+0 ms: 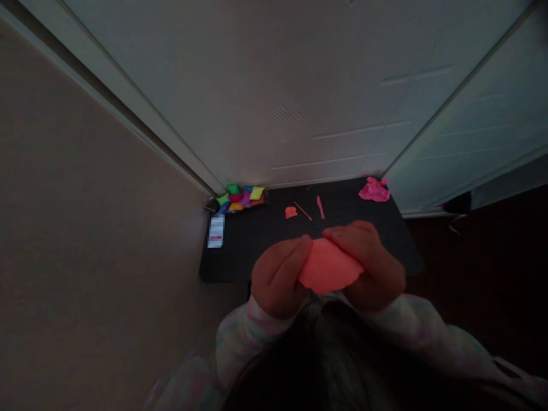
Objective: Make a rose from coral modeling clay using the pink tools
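Observation:
A flattened sheet of coral-pink modelling clay [329,267] is held up between both hands, above the near part of the dark table. My left hand [280,274] grips its left edge, thumb and fingers closed on it. My right hand [369,257] grips the upper right edge, with its fingers lying over the clay. The clay's lower edge is uneven. Beyond the hands on the table lie a small orange-pink clay piece [290,212], a thin pink stick tool [303,210] and a pink modelling knife [321,207].
The dark table [252,251] stands against a pale panelled door or wall [240,103]. Clear bags of coloured clay [240,200] lie at its back left, above a blurred white card [216,231]. A bright pink clay shape [375,190] sits at the back right corner.

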The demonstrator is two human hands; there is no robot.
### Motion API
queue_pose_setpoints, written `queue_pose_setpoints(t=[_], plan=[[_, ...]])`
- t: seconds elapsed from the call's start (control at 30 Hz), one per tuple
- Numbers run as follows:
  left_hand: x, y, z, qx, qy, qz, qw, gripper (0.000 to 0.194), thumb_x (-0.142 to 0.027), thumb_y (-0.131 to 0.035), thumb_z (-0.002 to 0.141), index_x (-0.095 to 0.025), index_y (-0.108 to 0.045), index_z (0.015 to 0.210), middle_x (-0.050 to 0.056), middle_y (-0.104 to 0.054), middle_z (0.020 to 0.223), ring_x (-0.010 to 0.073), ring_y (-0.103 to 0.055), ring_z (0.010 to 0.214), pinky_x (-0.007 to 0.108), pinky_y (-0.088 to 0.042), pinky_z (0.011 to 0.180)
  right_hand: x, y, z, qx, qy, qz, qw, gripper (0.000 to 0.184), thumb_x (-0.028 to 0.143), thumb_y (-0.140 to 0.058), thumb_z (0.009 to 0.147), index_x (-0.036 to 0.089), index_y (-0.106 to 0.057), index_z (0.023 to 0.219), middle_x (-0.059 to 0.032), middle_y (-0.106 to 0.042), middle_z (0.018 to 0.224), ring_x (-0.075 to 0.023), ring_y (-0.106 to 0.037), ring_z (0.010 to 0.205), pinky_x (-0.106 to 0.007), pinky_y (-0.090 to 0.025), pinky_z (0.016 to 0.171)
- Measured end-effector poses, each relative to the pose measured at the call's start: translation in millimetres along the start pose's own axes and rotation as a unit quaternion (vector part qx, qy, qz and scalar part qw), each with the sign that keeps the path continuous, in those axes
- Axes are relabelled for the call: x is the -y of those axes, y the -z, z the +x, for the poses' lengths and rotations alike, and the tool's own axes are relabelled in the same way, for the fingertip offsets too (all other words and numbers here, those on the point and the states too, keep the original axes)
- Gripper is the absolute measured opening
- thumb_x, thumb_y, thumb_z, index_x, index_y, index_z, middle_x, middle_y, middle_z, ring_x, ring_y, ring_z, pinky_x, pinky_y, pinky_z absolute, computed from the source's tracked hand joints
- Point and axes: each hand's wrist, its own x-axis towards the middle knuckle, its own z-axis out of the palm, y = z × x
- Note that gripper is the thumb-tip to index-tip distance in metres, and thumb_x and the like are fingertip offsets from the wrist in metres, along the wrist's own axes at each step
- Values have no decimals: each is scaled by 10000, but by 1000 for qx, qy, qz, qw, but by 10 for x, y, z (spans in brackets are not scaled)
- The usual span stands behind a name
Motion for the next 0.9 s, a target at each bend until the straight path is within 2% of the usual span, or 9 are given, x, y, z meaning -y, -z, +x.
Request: queue_pose_setpoints(t=[0.23, 0.47, 0.6, 0.73, 0.9], plan=[[-36, 5, 42, -6, 21, 4, 1000, 309, -106, -500, 672, -160, -514, 976, 53, -601, 905, 144, -553, 830, 258, -478, 705, 20, -20, 14, -14, 7, 5, 1000, 306, 117, -522, 649, 231, -538, 932, -27, -616, 876, -182, -564, 800, -358, -419, 697], [-24, 19, 55, 33, 38, 4, 999, 298, -78, -429, 686, -154, -529, 956, 54, -591, 922, 142, -538, 855, 266, -463, 740, 31, -40, 77, 33, -21, -23, 999, 221, 144, -492, 690, 204, -547, 895, -23, -618, 796, -158, -558, 757, -340, -404, 711], [-12, -8, 45, 25, 71, 6, 997, 275, -64, -431, 677, -162, -547, 907, 40, -608, 869, 129, -550, 813, 256, -469, 720, 15, -44, 88, 38, -30, -18, 999, 190, 152, -488, 697, 205, -558, 865, -21, -621, 808, -159, -555, 780, -334, -403, 714], [13, -44, 73, 75, 121, 41, 989, 238, -77, -457, 686, -158, -560, 884, 26, -627, 807, 109, -566, 753, 225, -470, 708, -46, -72, 68, 68, -51, -41, 996, 146, 154, -482, 713, 196, -581, 812, -13, -635, 774, -144, -561, 743, -312, -399, 698], [34, -55, 84, 144, 119, 44, 981, 236, -135, -452, 728, -119, -542, 945, 57, -621, 891, 113, -556, 832, 226, -444, 770, -106, -77, 42, 117, -124, -68, 983, 139, 215, -474, 731, 192, -606, 767, -12, -639, 732, -141, -558, 716, -280, -404, 673]])
